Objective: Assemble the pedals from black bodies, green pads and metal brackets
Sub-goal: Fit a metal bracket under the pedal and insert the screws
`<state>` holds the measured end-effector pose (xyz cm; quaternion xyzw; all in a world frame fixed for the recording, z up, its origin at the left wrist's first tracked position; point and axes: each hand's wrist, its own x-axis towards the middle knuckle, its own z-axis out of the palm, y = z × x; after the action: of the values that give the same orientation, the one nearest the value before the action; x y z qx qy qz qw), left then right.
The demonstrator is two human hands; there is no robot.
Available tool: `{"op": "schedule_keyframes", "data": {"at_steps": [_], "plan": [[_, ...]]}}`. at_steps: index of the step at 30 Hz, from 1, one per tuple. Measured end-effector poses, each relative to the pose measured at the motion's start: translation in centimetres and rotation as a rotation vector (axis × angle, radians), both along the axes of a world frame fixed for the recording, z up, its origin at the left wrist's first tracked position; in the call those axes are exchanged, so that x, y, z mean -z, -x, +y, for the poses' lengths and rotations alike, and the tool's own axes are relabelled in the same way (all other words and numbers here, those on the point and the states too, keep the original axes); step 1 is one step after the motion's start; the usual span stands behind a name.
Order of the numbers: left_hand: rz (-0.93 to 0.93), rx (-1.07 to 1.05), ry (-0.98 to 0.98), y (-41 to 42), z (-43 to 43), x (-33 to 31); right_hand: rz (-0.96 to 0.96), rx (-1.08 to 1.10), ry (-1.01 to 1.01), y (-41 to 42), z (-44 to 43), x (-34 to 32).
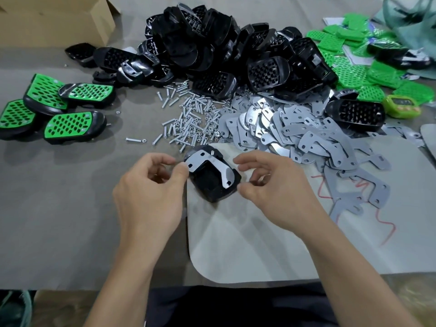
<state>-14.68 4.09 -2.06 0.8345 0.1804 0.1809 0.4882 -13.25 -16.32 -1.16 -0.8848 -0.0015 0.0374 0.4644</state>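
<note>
— Quick count: how many were done?
— Four finished pedals [73, 125], green faces up, bunched at the far left of the tabletop [59, 208]. Behind them, the pile of black bodies [207, 43], the loose green pads [349, 74] far right, the heap of brackets [295, 133] and the scatter of bolts [186, 121] were all too many to count.
— And in play?
— One black body [207, 185], lying on the pale mat [236, 232] dead centre, between the two hands, with one bracket [200, 159] laid across its top. One bolt tip [212, 152] stood up at the bracket's far edge.
— The hands?
— Left hand [146, 192] sat just left of it, fingers [162, 159] curled, thumb tip against the bracket's left end; pinching or only touching, I couldn't tell. Right hand [278, 192] sat just right of it, fingers [252, 158] loosely curled, nothing seen in them, thumb just beside the bracket's near end.
— Anything else?
— One green timer [401, 106] far right, one cardboard box [47, 20] in the far left corner.
</note>
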Motion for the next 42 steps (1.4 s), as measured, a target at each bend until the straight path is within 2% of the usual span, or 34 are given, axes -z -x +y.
{"op": "schedule_keyframes", "data": {"at_steps": [3,9,12,19,27,33,42], "plan": [[0.022,0.042,0.078,-0.5,0.4,0.3,-0.030,0.029,-0.017,-0.5,0.9,-0.5],[0.059,0.153,0.160,-0.9,0.3,0.4,-0.045,0.114,0.206,-1.4,3.6,-0.9],[0.045,0.149,0.214,-1.1,0.2,0.3,-0.055,0.089,0.266,-1.8,4.1,-1.1],[0.029,0.174,0.472,-1.5,0.5,-0.3,-0.082,0.160,0.221,-1.7,4.3,-1.7],[0.063,0.210,0.323,-2.6,0.8,0.3,0.009,0.225,0.072,-1.6,4.5,-0.9],[0.086,0.181,0.265,-2.6,0.6,0.7,0.029,0.250,0.040,-2.3,4.4,-0.7],[-0.003,0.188,0.193,-2.3,-0.1,1.3,-0.089,0.287,0.115,-2.0,5.3,-0.1]]}}
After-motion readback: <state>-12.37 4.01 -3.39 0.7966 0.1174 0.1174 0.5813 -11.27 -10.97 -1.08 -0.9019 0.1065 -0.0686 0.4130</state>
